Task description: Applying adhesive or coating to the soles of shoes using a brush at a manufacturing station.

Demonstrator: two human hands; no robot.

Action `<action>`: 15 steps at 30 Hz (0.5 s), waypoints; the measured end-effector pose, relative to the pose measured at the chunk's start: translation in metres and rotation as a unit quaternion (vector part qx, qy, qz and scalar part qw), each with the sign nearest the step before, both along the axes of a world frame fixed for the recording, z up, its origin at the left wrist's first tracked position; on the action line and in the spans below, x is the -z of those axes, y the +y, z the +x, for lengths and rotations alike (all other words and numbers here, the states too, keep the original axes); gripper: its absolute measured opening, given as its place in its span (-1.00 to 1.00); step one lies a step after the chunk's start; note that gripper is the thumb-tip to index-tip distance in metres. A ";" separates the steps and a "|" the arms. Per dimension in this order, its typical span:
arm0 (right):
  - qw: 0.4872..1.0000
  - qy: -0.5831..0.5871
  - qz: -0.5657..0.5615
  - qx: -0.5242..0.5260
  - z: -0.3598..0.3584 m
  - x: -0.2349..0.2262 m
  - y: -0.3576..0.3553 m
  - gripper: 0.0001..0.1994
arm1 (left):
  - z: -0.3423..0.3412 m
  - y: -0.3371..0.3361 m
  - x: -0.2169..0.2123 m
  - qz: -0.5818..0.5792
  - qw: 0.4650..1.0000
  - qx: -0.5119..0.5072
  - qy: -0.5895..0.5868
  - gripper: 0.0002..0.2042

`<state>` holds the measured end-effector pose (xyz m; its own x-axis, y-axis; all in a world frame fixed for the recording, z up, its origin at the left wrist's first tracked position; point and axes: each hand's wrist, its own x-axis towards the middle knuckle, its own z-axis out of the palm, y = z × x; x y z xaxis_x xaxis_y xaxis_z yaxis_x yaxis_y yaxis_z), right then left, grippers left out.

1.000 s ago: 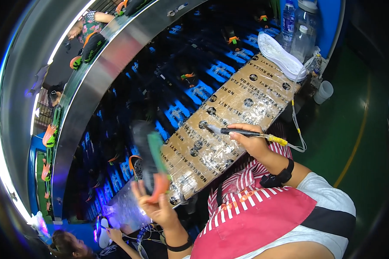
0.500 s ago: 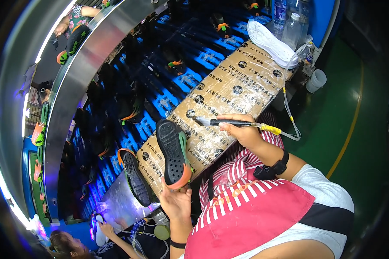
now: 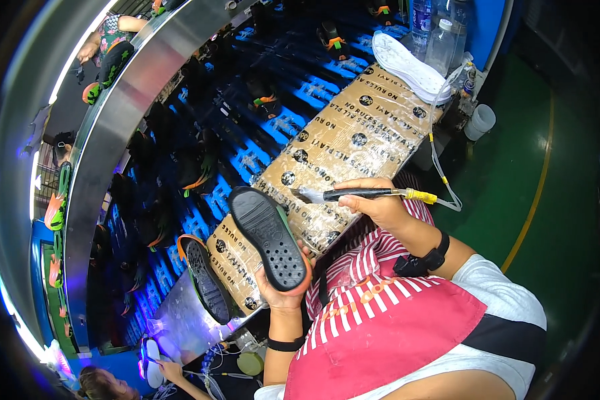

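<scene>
My left hand point(image 3: 280, 290) grips a black shoe sole point(image 3: 268, 237) with an orange rim, tread side up, just above the near edge of the cardboard work board point(image 3: 353, 143). My right hand point(image 3: 377, 203) holds a black-handled brush point(image 3: 353, 195) with a yellow fitting and a clear tube, its bristles pointing left at the board, a little to the right of the sole. A second black sole point(image 3: 205, 280) with an orange rim lies on the board's left end.
White insoles point(image 3: 407, 63) are stacked at the board's far end beside clear bottles point(image 3: 440, 43) and a white cup point(image 3: 480, 121). A conveyor point(image 3: 247, 120) with blue trays carries dark shoes. Other people work beyond the metal rail and at the lower left.
My left hand has brought the sole in closer and turned it tread up. The brush hand stayed near the board, its bristles now nearer the sole.
</scene>
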<state>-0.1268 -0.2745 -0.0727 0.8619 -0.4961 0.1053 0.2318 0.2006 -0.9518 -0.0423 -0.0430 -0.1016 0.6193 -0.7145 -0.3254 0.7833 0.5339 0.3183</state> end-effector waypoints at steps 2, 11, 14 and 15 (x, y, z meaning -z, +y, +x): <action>1.000 -0.002 0.000 0.005 0.000 -0.003 0.001 -0.77 | -0.002 -0.004 -0.001 0.017 0.999 0.002 -0.027 -0.42; 0.980 -0.036 -0.187 -0.049 0.002 -0.052 0.012 -0.80 | 0.005 -0.012 0.005 -0.006 0.995 0.041 -0.095 -0.39; 0.948 -0.146 -0.283 -0.004 0.013 -0.058 0.020 -0.80 | 0.003 -0.021 0.004 -0.079 0.991 0.077 -0.080 -0.40; 0.936 -0.162 -0.313 0.010 0.017 -0.065 0.022 -0.80 | 0.002 -0.022 0.007 -0.079 0.991 0.078 -0.077 -0.40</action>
<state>-0.1103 -0.2528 -0.0079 0.7259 -0.2650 0.6347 0.5261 -0.3804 -0.7606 -0.0407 -0.0645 -0.1084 0.5309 -0.8400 -0.1123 0.8091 0.4629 0.3621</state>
